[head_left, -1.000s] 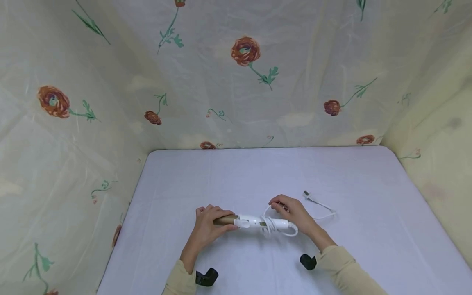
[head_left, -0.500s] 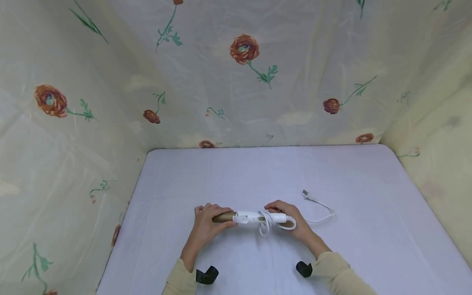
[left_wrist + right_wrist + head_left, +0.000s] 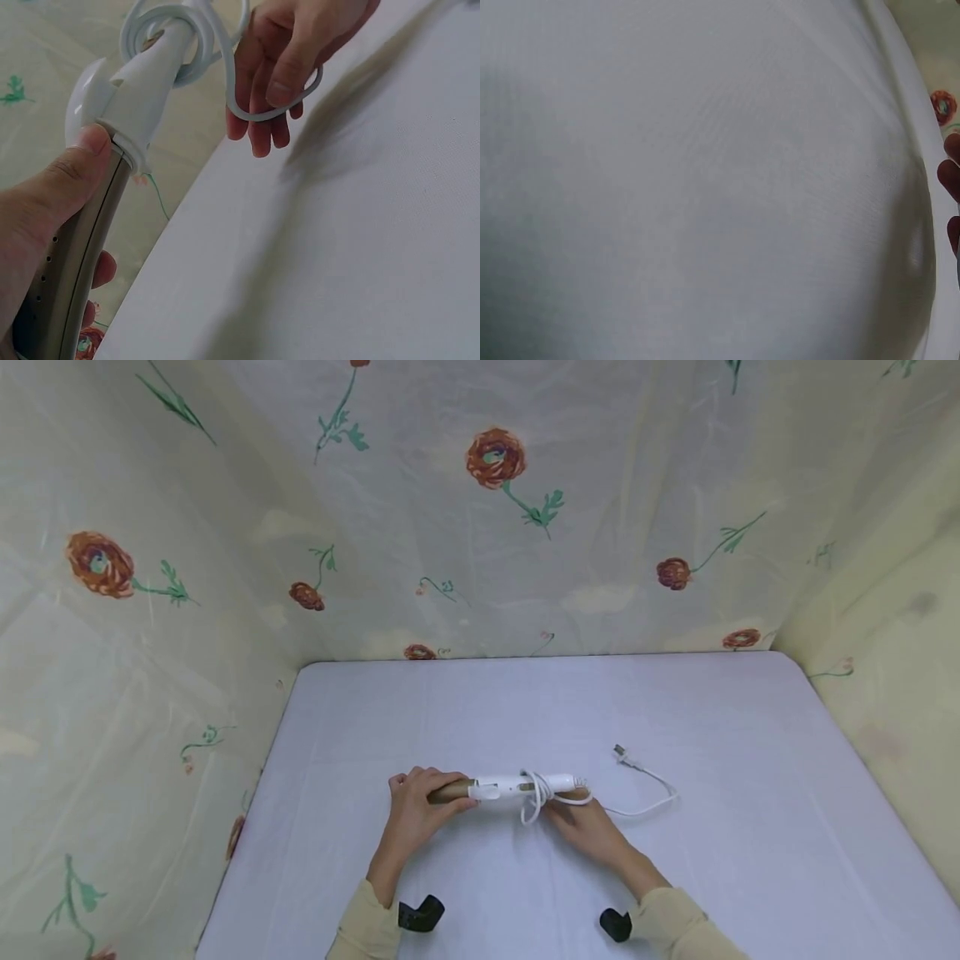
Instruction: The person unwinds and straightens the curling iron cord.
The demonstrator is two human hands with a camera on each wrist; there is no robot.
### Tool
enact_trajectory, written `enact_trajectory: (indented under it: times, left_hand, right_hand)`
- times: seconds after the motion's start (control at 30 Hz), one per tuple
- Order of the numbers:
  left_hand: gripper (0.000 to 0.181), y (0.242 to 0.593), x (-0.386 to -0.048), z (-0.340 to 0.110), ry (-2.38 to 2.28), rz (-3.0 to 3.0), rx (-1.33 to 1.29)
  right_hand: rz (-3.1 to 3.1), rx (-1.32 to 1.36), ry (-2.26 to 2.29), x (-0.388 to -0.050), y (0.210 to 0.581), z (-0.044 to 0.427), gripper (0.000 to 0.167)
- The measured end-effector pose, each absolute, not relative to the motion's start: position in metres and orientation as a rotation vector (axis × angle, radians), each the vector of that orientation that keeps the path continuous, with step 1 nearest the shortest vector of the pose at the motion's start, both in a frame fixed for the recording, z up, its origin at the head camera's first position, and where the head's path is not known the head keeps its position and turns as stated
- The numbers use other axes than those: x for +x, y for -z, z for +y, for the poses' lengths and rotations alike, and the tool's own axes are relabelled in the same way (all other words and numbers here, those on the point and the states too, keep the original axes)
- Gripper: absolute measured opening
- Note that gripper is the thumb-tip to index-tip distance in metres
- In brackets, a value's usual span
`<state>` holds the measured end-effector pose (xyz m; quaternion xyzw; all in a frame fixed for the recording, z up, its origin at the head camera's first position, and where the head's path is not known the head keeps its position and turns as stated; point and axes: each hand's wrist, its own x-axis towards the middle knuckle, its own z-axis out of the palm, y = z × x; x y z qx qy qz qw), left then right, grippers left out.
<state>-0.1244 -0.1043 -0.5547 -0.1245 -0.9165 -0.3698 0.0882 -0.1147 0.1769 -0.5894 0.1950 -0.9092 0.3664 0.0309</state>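
My left hand (image 3: 416, 810) grips the bronze barrel of a white-handled curling iron (image 3: 495, 787), its thumb (image 3: 86, 154) near the white lever. The iron is held level above the table in the head view. A white power cord (image 3: 210, 45) loops around the handle. On the near side of the handle's end, my right hand (image 3: 588, 835) pinches a stretch of the cord between thumb and fingers, as the left wrist view shows. Only a few right fingertips (image 3: 949, 180) show at the edge of the right wrist view.
The cord's free end runs to a plug (image 3: 621, 754) lying on the white-covered table (image 3: 525, 710), right of the iron. A black wrist-worn piece (image 3: 422, 913) sits by the left cuff and a similar black piece (image 3: 615, 925) by the right. Flower-printed sheeting (image 3: 600, 543) surrounds the table.
My right hand has moved from the far side of the handle around its end to the near side, carrying the cord. The left hand and iron have shifted slightly away and left.
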Motion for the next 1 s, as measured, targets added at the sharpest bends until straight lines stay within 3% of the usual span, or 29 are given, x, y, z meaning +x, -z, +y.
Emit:
enact_trajectory:
  times: [0.2,0.6,1.0]
  left_hand:
    - [0.041,0.554,-0.126,-0.103,1.075,-2.715,-0.368]
    - [0.039,0.557,-0.127,-0.101,1.036,-2.715,-0.336]
    - [0.039,0.555,-0.127,-0.102,1.015,-2.732,-0.294]
  right_hand:
    - [-2.704,0.760,-0.980,-0.111,0.594,0.176,0.029]
    - [-2.697,0.836,-0.983,-0.096,0.598,0.171,0.044]
    - [-2.671,0.731,-1.307,-0.083,0.599,0.163,0.016]
